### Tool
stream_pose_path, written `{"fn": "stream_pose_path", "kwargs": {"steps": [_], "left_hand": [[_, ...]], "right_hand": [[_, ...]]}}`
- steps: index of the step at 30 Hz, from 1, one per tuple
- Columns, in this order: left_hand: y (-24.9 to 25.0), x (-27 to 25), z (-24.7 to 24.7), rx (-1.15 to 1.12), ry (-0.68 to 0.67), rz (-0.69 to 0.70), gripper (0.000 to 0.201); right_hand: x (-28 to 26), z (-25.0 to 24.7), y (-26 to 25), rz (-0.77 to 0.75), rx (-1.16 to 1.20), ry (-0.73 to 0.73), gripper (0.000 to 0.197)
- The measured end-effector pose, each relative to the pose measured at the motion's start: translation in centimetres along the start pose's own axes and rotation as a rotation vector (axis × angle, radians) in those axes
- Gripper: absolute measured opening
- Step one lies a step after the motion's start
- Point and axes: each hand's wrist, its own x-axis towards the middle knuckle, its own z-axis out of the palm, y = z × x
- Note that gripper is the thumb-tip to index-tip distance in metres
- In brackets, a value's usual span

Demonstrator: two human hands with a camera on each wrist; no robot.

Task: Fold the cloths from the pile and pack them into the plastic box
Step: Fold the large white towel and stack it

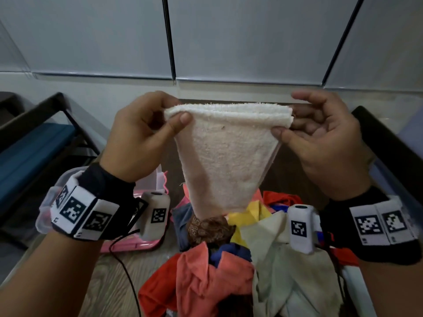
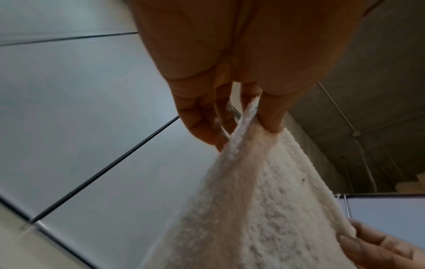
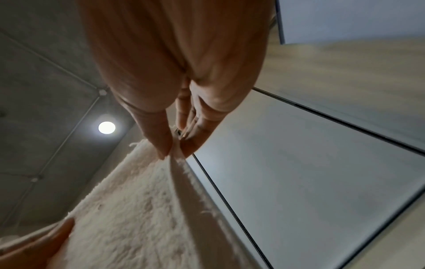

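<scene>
A cream terry cloth hangs doubled over in the air above the table, its folded edge on top. My left hand pinches its upper left corner between thumb and fingers; my right hand pinches the upper right corner. In the left wrist view the cloth hangs from my left hand. In the right wrist view the cloth hangs from my right hand. Below lies the pile of cloths in orange, yellow, blue, brown and pale green. The clear plastic box with a pink lid sits at lower left, mostly hidden by my left wrist.
A wooden table carries the pile and box. Dark chair frames stand at the left and right. Grey wall panels rise behind the table. A black cable trails from my left wrist.
</scene>
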Motion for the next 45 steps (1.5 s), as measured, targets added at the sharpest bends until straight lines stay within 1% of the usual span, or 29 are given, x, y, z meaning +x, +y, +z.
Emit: {"fn": "stream_pose_path", "kwargs": {"steps": [2, 4, 7, 9, 11, 14, 17, 20, 22, 25, 28, 30, 31, 32, 34, 35, 37, 39, 40, 41, 43, 45], "left_hand": [[0.0, -0.2, -0.1, -0.107, -0.001, -0.028, 0.017], [-0.7, -0.6, 0.3, -0.157, -0.024, -0.103, 0.016], [-2.9, -1.3, 1.5, -0.194, -0.076, -0.230, 0.013], [-4.1, -1.9, 2.2, -0.200, -0.094, -0.265, 0.009], [-4.5, -2.2, 2.5, -0.186, -0.095, -0.277, 0.006], [-4.0, -2.3, 2.3, -0.199, -0.071, -0.279, 0.005], [-2.1, -2.2, 1.8, -0.236, -0.031, -0.235, 0.005], [-0.3, -2.9, 1.5, -0.239, 0.021, -0.180, 0.011], [0.0, -4.3, 1.8, -0.254, 0.018, -0.195, 0.019], [-0.8, -8.2, 3.2, -0.332, -0.061, -0.338, 0.024], [-3.2, -14.5, 5.7, -0.337, -0.220, -0.553, 0.033], [-4.7, -19.4, 7.4, -0.375, -0.336, -0.715, 0.044], [-5.4, -21.7, 8.0, -0.379, -0.392, -0.774, 0.045], [-6.0, -23.8, 8.5, -0.368, -0.450, -0.815, 0.042], [-6.8, -26.8, 9.1, -0.359, -0.535, -0.885, 0.035], [-7.2, -27.7, 9.3, -0.362, -0.543, -0.927, 0.037], [-7.8, -28.6, 9.5, -0.354, -0.517, -0.998, 0.047], [-9.0, -28.8, 9.7, -0.351, -0.460, -1.055, 0.049], [-9.6, -28.6, 10.0, -0.354, -0.422, -1.087, 0.042], [-10.2, -28.2, 10.2, -0.365, -0.386, -1.113, 0.030], [-11.4, -26.9, 10.7, -0.335, -0.343, -1.125, 0.010], [-13.3, -25.1, 11.2, -0.261, -0.297, -1.098, 0.007]], "right_hand": [[0.0, 0.1, -0.2, -0.003, -0.001, -0.010, 0.035], [-0.1, 0.2, 0.7, 0.037, -0.069, -0.054, 0.025], [-0.6, 0.7, 3.4, 0.227, -0.046, -0.120, 0.020], [-1.1, 1.2, 4.8, 0.347, -0.023, -0.152, 0.017], [-1.5, 1.5, 5.3, 0.397, -0.004, -0.167, 0.014], [-1.4, 1.7, 4.6, 0.379, 0.018, -0.126, 0.013], [-1.0, 1.2, 3.2, 0.306, 0.013, -0.111, 0.013], [-1.3, 0.4, 1.9, 0.241, 0.087, -0.152, 0.016], [-2.4, -0.1, 1.9, 0.257, 0.132, -0.215, 0.016], [-5.6, -0.8, 4.0, 0.366, 0.154, -0.335, 0.011], [-10.4, -1.3, 7.4, 0.559, 0.139, -0.458, 0.010], [-14.1, -1.7, 9.6, 0.688, 0.102, -0.582, 0.008], [-15.8, -2.0, 10.5, 0.734, 0.085, -0.657, 0.004], [-17.4, -2.1, 11.3, 0.768, 0.064, -0.724, 0.001], [-19.7, -2.2, 12.2, 0.826, 0.035, -0.813, 0.006], [-20.5, -2.2, 12.5, 0.848, 0.019, -0.828, 0.007], [-21.5, -2.0, 13.3, 0.864, -0.032, -0.832, 0.008], [-22.0, -1.7, 15.0, 0.883, -0.118, -0.817, 0.027], [-21.9, -1.5, 15.8, 0.883, -0.159, -0.823, 0.036], [-21.6, -1.2, 16.8, 0.878, -0.194, -0.831, 0.040], [-20.3, 0.0, 18.0, 0.860, -0.258, -0.815, 0.040], [-18.4, 1.4, 19.4, 0.833, -0.318, -0.778, 0.035]]}}
